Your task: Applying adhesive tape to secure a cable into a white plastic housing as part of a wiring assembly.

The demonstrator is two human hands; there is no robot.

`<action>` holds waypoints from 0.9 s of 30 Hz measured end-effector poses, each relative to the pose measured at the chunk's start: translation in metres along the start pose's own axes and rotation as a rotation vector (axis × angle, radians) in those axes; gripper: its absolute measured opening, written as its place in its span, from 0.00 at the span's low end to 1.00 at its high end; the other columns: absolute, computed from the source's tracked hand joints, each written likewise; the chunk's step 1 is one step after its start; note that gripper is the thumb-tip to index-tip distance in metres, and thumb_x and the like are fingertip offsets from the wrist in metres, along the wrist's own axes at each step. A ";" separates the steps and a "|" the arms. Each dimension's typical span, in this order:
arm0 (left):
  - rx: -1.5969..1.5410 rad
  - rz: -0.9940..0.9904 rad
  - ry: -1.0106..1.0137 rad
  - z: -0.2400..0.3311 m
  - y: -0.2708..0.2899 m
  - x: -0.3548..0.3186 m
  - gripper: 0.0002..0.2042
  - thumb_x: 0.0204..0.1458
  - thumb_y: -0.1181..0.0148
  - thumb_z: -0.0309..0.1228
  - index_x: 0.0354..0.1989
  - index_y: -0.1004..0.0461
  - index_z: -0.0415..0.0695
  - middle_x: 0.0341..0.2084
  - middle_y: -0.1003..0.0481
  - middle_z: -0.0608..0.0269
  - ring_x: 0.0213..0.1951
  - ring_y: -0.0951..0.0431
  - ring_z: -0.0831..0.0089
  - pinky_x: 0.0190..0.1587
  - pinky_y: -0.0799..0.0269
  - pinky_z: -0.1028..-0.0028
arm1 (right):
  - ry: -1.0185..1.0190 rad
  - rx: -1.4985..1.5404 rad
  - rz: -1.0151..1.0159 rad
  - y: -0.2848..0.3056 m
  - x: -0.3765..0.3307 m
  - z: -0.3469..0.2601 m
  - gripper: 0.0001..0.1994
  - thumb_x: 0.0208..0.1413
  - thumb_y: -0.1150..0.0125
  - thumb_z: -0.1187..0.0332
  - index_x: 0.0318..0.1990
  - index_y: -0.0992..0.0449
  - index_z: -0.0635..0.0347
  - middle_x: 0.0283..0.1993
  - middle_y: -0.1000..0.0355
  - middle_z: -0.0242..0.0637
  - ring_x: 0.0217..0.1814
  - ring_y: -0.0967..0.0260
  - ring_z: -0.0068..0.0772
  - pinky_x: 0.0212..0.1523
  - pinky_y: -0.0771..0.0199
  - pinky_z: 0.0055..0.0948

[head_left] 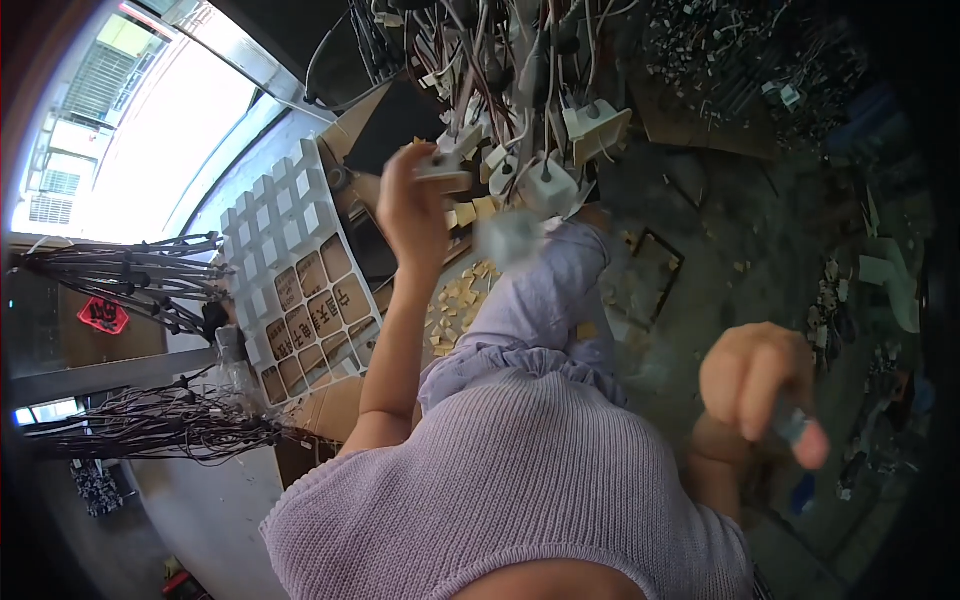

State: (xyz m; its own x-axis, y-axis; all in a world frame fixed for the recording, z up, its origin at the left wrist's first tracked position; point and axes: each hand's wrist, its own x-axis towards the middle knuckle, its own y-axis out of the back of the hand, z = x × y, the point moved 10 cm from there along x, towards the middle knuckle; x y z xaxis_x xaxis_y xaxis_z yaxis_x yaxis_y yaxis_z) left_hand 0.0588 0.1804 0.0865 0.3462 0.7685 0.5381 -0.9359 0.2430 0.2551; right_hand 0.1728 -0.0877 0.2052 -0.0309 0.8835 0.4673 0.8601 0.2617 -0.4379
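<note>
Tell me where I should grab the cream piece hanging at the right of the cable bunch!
Probably pinch the cream piece by its flat, flared edge, coming from the right. That edge sticks outward into open space, while cables and white pieces crowd its left.

The piece [446,183] in the left hand [410,215] is off-white, the ribbed top [540,470] lilac.

A bright opening [165,110] fills the upper left. Below it, a bundle of black cables [138,281] stretches sideways near a red diamond-shaped ornament [102,315], and a second, tangled cable bundle [165,420] lies lower. Small yellow pieces [462,298] are scattered over the floor [715,235]; a pale green sheet [893,283] sits far right.
</note>
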 end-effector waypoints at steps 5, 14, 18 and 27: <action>-0.495 -0.054 0.289 0.018 0.040 -0.034 0.15 0.57 0.60 0.23 0.53 0.45 0.43 0.34 0.29 0.52 0.36 0.27 0.68 0.38 0.28 0.72 | -0.288 0.097 0.207 -0.013 0.017 0.092 0.54 0.19 0.30 0.29 0.45 0.39 0.68 0.30 0.39 0.32 0.27 0.42 0.21 0.26 0.44 0.19; -1.112 -0.046 0.635 0.033 -0.013 -0.091 0.18 0.59 0.52 0.35 0.56 0.38 0.41 0.45 0.33 0.57 0.50 0.29 0.69 0.50 0.31 0.74 | -0.154 -0.009 0.350 0.023 0.049 0.153 0.28 0.45 0.40 0.74 0.55 0.44 0.60 0.49 0.37 0.40 0.44 0.36 0.26 0.50 0.35 0.27; -0.559 -0.034 0.386 0.033 0.000 -0.080 0.30 0.53 0.43 0.27 0.65 0.44 0.41 0.41 0.32 0.65 0.42 0.29 0.76 0.46 0.32 0.78 | -0.171 -0.130 0.435 0.035 0.042 0.145 0.28 0.44 0.40 0.74 0.56 0.41 0.62 0.54 0.35 0.42 0.46 0.33 0.24 0.52 0.33 0.26; -1.266 -0.272 0.972 0.044 -0.040 -0.104 0.25 0.63 0.58 0.44 0.58 0.36 0.34 0.56 0.31 0.49 0.54 0.27 0.63 0.57 0.30 0.68 | -0.082 -0.229 0.383 0.028 0.037 0.131 0.31 0.38 0.46 0.86 0.55 0.42 0.62 0.58 0.36 0.44 0.63 0.38 0.32 0.65 0.43 0.32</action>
State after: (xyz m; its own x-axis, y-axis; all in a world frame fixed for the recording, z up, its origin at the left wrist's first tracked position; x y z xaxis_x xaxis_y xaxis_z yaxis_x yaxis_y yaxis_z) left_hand 0.0635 0.0646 0.0555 0.7928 0.5681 -0.2205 -0.4783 0.3559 -0.8028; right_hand 0.1291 0.0033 0.1101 0.2793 0.9302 0.2382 0.9076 -0.1748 -0.3816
